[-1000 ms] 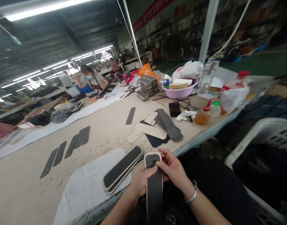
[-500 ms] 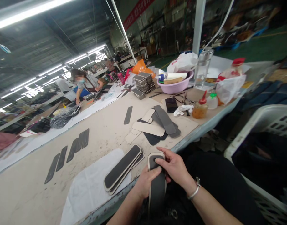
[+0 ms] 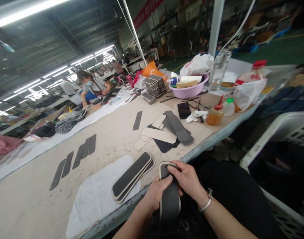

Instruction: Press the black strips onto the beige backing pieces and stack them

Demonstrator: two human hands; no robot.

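Both hands grip a long dark grey strip [image 3: 169, 199] with rounded ends and a pale border, over my lap at the table edge. My left hand [image 3: 156, 191] clasps its left side, thumb lying on the dark face. At the top end, my right hand [image 3: 188, 179] presses with the thumb, its other fingers bent round the edge and partly hidden. Just left, a small stack of similar pale-bordered strips [image 3: 132, 176] rests on a white cloth [image 3: 92, 199]. Beyond my hands lies a loose pile of dark and cream pieces [image 3: 159, 135].
Several thin dark strips [image 3: 67, 164] lie on the table's left. Further back stand stacked bordered pieces [image 3: 154, 88], a purple basin [image 3: 189, 91], a phone [image 3: 184, 110] and a glue bottle [image 3: 215, 114]. A white plastic basket [image 3: 253, 149] is at right. A masked co-worker [image 3: 94, 88] sits across.
My right index finger, stretched out beyond the strip's top end before, has come down and bent against its edge. The view has shifted slightly.
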